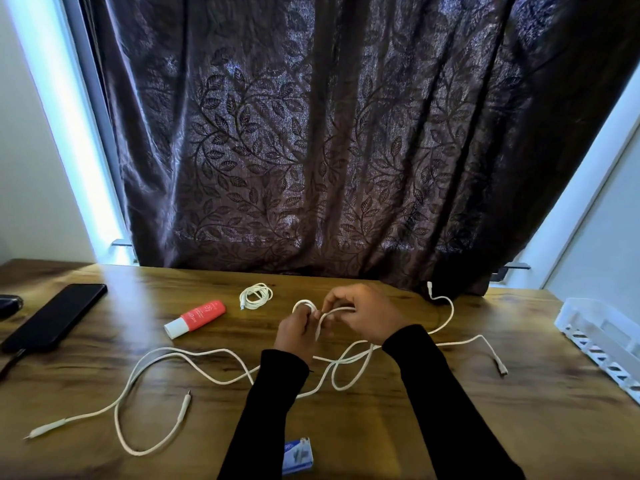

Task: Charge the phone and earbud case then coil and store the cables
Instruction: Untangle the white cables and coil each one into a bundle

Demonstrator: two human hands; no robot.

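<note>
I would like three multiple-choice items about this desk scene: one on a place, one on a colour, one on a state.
1. Where does the white basket stand?
A. at the desk's right edge
B. beside the phone
C. in front of the sleeves

2. What colour is the tube with the white cap?
A. green
B. coral red
C. black

3. What state is the small cable behind the tube in?
A. stretched straight
B. plugged into the phone
C. coiled into a bundle

Answers:
1 A, it sits at the far right of the wooden desk.
2 B, its body is coral red.
3 C, it lies looped in a small ring, while the left hand and right hand wind another cable.
</note>
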